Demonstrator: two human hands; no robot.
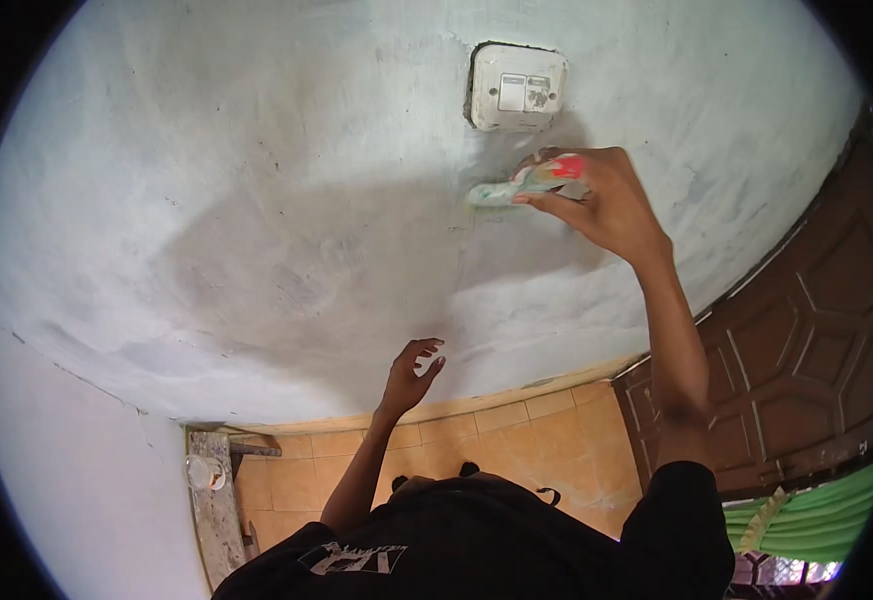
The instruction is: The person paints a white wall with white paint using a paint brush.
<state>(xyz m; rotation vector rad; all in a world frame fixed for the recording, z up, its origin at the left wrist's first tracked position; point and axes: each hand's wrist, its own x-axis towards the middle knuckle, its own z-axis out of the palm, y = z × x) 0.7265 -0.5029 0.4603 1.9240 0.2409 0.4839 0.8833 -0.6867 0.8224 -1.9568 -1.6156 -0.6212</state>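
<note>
In the head view, a brush (502, 193) is held by the right hand (617, 205), at about one o'clock from the middle of the view. Its handle is pinched narrowly between the thumb and the fingers, and its pale head is pointed toward nine o'clock, at the wall (337, 100). Because of blur, it cannot be told whether the surface is pressed by the bristles or only nearly reached. The switch plate (520, 87) is seen just above, at twelve o'clock from the brush.

The left hand (415, 378) is seen near six o'clock, in front of the lower wall. Its fingers are loosely curved and moderately wide, and nothing is seen to be held in them.

At between seven and eight o'clock, a clear cup (205, 472) is supported by a worn bench (214, 540). The panelled door (807, 340) is found toward four o'clock.

By judgement, a stroke of the brush over the wall, below the switch plate, is in hand. For any further stroke here, a firm pinch and light, even pressure are called for, and the bristles should be kept away from the edge of the plate, since it could easily be smeared.
</note>
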